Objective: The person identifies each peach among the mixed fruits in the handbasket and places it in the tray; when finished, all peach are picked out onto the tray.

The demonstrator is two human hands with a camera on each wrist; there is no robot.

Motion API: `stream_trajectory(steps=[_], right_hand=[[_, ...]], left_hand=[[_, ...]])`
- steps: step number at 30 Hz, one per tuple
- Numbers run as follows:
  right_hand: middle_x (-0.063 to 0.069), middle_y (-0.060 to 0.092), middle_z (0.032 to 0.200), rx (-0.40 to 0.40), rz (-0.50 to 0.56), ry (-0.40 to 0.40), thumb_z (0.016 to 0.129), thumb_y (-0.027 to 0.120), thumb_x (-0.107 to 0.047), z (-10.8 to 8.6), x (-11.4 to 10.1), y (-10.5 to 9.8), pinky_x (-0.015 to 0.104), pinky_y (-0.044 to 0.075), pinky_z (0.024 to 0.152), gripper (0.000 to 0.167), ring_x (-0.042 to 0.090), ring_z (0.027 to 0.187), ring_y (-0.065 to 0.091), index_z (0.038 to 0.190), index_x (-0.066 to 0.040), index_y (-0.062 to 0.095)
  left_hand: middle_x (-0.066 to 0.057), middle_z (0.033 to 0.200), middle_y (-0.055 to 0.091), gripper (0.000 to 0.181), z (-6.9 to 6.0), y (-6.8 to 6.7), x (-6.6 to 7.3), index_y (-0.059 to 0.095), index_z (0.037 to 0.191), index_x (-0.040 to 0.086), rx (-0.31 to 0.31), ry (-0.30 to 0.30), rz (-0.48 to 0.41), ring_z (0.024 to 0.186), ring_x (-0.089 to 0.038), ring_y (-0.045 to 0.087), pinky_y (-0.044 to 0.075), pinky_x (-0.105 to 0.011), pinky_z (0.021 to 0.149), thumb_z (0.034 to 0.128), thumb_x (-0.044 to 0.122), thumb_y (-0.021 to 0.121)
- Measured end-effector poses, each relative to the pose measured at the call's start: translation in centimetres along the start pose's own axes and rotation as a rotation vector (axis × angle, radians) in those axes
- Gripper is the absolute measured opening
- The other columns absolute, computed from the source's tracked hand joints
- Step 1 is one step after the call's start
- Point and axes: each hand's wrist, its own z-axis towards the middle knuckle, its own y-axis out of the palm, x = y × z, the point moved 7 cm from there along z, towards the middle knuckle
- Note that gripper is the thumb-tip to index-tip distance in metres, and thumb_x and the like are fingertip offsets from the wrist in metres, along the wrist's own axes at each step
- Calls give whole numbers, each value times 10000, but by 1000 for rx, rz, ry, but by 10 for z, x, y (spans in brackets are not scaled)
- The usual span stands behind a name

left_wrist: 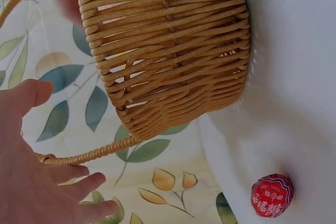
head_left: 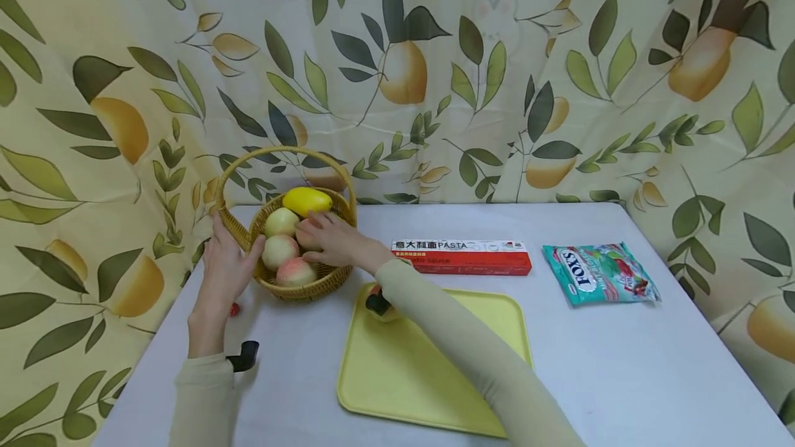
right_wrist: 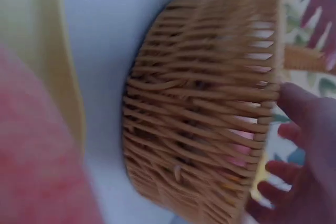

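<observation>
A woven basket with a tall hooped handle stands at the back left. Several pale pink peaches and a smooth yellow fruit, mango-like in shape, lie in it. My left hand is at the left foot of the handle, thumb and fingers spread to either side; the left wrist view shows the fingers fairly straight. Over the basket's right rim reaches my right hand, its thumb and fingers spread about a peach. In the right wrist view its fingers look loose, their tips partly hidden behind the rim.
On a yellow tray sits another peach, partly behind my right wrist. Behind the tray lies a red pasta box; to its right is a teal FOX'S sweet bag. A round red-wrapped sweet lies near the basket.
</observation>
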Motion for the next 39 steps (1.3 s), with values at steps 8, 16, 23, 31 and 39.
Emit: stream_trajectory(steps=[8,16,23,31,39], right_hand=[[117,208,1705,-70,-4,101,1045,551,-452,15,12,10,495,307,1263,718,336,1570,255,1642,-252,208],[85,253,1647,-64,-34,106,981,675,-418,13,7,2,494,398,1204,721,319,1540,276,1562,-230,292],[131,287,1547,-81,-122,85,998,666,-260,13,-4,0,363,570,936,575,338,1390,382,1493,-218,377],[200,385,1532,-109,-66,130,1036,517,-223,9,-1,-4,475,539,988,401,390,1426,366,1430,-215,443],[102,484,1398,54,33,62,878,800,-313,-10,-2,-39,416,544,887,645,321,1219,515,1388,-188,426]], left_hand=[[-411,1642,116,1063,0,-5,-3,-184,1616,24,-12,-9,20,1494,-615,174,145,-720,1207,1018,576,500],[-395,1657,74,1057,0,-2,0,-224,1608,47,-12,-10,2,1505,-611,146,119,-720,1213,1031,517,526],[-406,1650,78,1046,1,-3,-1,-209,1609,27,-21,-16,15,1512,-603,137,109,-718,1219,1033,533,503],[-400,1655,63,1058,2,-6,1,-205,1610,25,-21,-14,16,1503,-618,140,124,-730,1209,1024,587,474],[-411,1648,68,1026,0,-6,0,-162,1610,-19,-27,-14,13,1516,-599,138,103,-719,1222,1037,497,515]])
